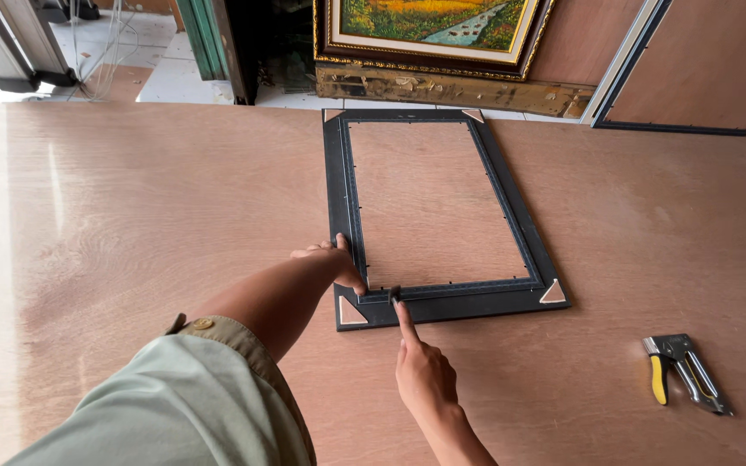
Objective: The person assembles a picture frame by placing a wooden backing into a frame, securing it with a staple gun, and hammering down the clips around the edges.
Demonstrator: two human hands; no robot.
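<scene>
- A dark rectangular picture frame (439,216) lay face down near the middle of the plywood surface (131,216), its long sides running away from the person and pale triangular braces at its four corners.
- The left hand (338,263) rested on the frame's left rail close to the near left corner, fingers spread flat and pressing down, holding nothing.
- The right hand (420,367) reached in from just below the frame's near rail, index finger extended to a small dark piece (394,295) on the inner edge of that rail; the other fingers were curled in. The piece was too small to identify; it may have been a tab or clip.
- The frame looked rigid and fairly light, with thin rails that would probably flex or rack at the mitred corners if lifted by one end. A hold on two opposite long rails, near their middles, seemed the safest; the smooth dark finish could mark easily.
- A yellow-handled staple gun (686,373) lay well to the right of the frame's near right corner, untouched.
- Beyond the frame's far end, a gilt-framed landscape painting (433,30) leaned upright past the edge of the surface.
</scene>
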